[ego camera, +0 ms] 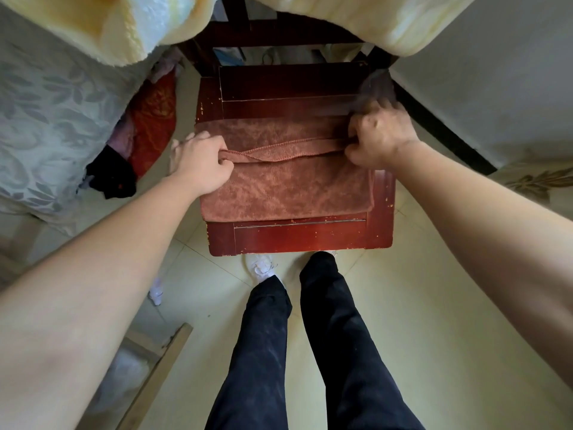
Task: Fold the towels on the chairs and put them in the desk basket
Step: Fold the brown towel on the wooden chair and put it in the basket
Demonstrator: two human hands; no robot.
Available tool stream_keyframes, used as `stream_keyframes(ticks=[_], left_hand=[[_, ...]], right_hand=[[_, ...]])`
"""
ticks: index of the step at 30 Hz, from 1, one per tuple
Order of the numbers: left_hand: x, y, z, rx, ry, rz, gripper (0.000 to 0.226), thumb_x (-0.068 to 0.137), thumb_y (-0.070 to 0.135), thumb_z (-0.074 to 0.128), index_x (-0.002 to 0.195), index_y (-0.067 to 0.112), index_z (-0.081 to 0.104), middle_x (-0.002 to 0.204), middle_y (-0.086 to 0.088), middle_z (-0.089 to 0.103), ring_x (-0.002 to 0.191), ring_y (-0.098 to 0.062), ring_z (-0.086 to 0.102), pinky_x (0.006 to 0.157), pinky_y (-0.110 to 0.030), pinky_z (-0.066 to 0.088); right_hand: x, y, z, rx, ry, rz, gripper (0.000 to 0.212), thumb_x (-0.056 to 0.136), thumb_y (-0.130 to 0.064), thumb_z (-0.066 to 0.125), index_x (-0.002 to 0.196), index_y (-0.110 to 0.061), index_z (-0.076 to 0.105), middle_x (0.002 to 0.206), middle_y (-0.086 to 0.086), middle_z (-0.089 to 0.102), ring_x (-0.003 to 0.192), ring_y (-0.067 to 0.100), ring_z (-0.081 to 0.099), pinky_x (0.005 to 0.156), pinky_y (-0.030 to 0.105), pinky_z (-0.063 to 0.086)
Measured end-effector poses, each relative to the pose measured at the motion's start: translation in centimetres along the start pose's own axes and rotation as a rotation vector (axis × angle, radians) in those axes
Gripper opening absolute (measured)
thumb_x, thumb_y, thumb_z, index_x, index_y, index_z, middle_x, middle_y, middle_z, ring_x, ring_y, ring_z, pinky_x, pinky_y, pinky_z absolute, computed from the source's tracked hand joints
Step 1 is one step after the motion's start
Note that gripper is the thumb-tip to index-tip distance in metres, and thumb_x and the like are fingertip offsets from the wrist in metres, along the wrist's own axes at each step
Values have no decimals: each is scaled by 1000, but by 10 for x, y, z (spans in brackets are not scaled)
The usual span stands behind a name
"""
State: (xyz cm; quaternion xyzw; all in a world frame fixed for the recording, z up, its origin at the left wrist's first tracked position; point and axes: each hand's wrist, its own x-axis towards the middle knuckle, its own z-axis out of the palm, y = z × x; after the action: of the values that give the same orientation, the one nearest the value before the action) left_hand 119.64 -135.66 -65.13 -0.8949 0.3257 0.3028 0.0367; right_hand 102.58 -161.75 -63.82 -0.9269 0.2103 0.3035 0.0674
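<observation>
Towel (pixel 285 184) on the chair seat (pixel 297 237) looks soft, light and floppy (microfibre, probably); left hand (pixel 201 164) and right hand (pixel 379 136) each pinch its hemmed edge, best hold there.

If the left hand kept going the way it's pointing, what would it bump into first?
The left hand grips the brown towel, so it would push into more towel first, then probably the red chair's bare seat; depth is hard to judge.
</observation>
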Motion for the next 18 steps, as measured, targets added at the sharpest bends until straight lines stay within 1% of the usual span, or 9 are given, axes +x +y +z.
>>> stream_keyframes(ticks=[2, 4, 6, 8, 10, 12, 15, 16, 18], left_hand=[[-2, -1, -4, -5, 19, -9, 25, 88, 30, 51, 107, 18, 63, 108, -11, 65, 108, -34, 54, 100, -46, 35], [-2, -2, -10, 10, 50, -5, 25, 89, 29, 49, 105, 15, 62, 99, -16, 67, 98, -35, 58, 98, -45, 37], [-1, -1, -14, -1, 84, -30, 27, 91, 29, 46, 107, 13, 60, 99, -21, 67, 94, -40, 60, 92, -44, 41], [3, 3, -18, -137, 123, -147, 30, 94, 30, 44, 115, 13, 56, 107, -22, 66, 99, -43, 60, 86, -42, 44], [11, 4, -17, -335, 147, -321, 33, 97, 30, 45, 122, 10, 51, 117, -19, 64, 110, -40, 58, 88, -40, 44], [20, 0, -12, -420, 167, -411, 37, 97, 29, 48, 127, 9, 49, 122, -16, 63, 116, -36, 56, 93, -38, 43], [24, -5, -5, -395, 188, -377, 34, 96, 27, 51, 126, 12, 52, 118, -12, 66, 114, -33, 59, 94, -37, 44], [23, -7, -3, -391, 221, -349, 31, 97, 25, 52, 125, 13, 54, 116, -10, 67, 112, -32, 60, 93, -36, 44], [22, -6, -2, -399, 354, -267, 27, 97, 22, 51, 122, 13, 57, 113, -8, 68, 107, -29, 62, 90, -34, 44]], right_hand=[[-1, 2, -2, 25, -18, 1, 42, 80, -44, 60, 112, -17, 67, 123, 18, 60, 116, 39, 52, 99, 45, 41], [-1, 4, -3, 56, -22, 9, 41, 84, -45, 55, 109, -15, 64, 113, 21, 66, 107, 40, 60, 93, 42, 43], [1, 7, -1, 119, -7, 47, 41, 89, -43, 48, 113, -11, 59, 108, 25, 67, 99, 43, 63, 81, 40, 45], [5, 10, 2, 260, -12, 151, 47, 94, -44, 44, 123, -7, 50, 110, 26, 65, 99, 44, 62, 73, 39, 44], [9, 12, 7, 414, -20, 293, 57, 96, -51, 41, 134, -7, 42, 117, 25, 63, 105, 44, 61, 77, 41, 46], [13, 12, 15, 512, -6, 376, 60, 97, -53, 44, 139, -10, 40, 128, 22, 60, 114, 44, 58, 87, 43, 48], [14, 11, 24, 611, 51, 412, 51, 98, -47, 50, 135, -11, 46, 128, 19, 62, 118, 41, 58, 92, 41, 47], [16, 10, 27, 654, 74, 423, 49, 98, -45, 51, 133, -11, 49, 127, 18, 63, 118, 40, 58, 92, 40, 47], [16, 9, 33, 719, 117, 436, 44, 99, -42, 52, 130, -11, 52, 123, 16, 66, 116, 38, 59, 92, 39, 47]])
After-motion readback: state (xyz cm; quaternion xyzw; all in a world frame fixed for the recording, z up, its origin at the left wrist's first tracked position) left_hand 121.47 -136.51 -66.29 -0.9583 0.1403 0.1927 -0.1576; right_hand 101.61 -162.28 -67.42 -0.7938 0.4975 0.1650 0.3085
